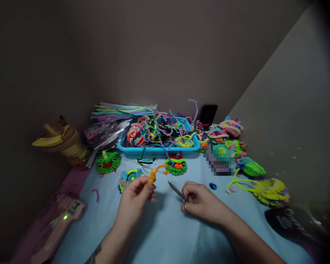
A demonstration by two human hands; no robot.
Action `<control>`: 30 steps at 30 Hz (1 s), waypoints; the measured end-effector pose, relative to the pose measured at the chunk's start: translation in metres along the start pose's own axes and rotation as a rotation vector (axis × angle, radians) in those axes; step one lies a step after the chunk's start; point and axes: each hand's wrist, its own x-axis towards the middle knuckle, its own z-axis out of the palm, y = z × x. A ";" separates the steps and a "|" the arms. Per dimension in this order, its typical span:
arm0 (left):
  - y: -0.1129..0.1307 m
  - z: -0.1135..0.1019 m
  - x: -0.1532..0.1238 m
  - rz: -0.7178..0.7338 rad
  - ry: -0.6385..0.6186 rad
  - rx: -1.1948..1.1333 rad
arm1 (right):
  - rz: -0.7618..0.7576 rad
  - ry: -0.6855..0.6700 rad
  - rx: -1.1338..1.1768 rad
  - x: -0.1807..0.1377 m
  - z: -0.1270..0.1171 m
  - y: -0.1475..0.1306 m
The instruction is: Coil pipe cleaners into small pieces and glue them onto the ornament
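Between the thumb and fingers of my left hand point(139, 194) is an orange pipe cleaner piece point(152, 176), coiled at the grip, its loose end bending off to the right. My right hand point(202, 201) has its fingers through the handles of a pair of scissors point(177, 191). The blades point up and left, apart from the orange piece; they look closed. Just beyond my hands lies a green fuzzy frog-like face point(176, 167) with an orange middle. A blue and yellow fuzzy piece point(132, 176) is partly hidden behind my left hand.
A blue tray point(159, 151) heaped with coloured pipe cleaners stands at the back. Left are another green frog face point(107, 162) and a pink glue gun point(63, 227) with a lit green light. Right are a yellow fuzzy piece point(272, 191) and a dark-labelled bottle point(291, 223).
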 end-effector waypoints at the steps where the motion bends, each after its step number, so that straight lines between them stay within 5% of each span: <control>1: 0.001 0.000 -0.001 0.016 0.006 0.028 | 0.007 -0.122 0.076 -0.002 0.001 -0.003; 4: 0.003 0.002 -0.004 0.060 0.007 0.109 | -0.018 -0.459 0.237 -0.006 0.007 -0.009; 6: 0.003 0.003 -0.006 0.080 -0.005 0.172 | -0.055 -0.542 0.297 -0.007 0.011 -0.011; 20: -0.003 0.000 -0.006 0.453 -0.135 0.616 | -0.121 -0.491 0.515 -0.003 0.009 -0.014; 30: -0.002 -0.001 -0.004 0.487 -0.124 0.660 | -0.190 -0.474 0.827 0.000 0.028 -0.010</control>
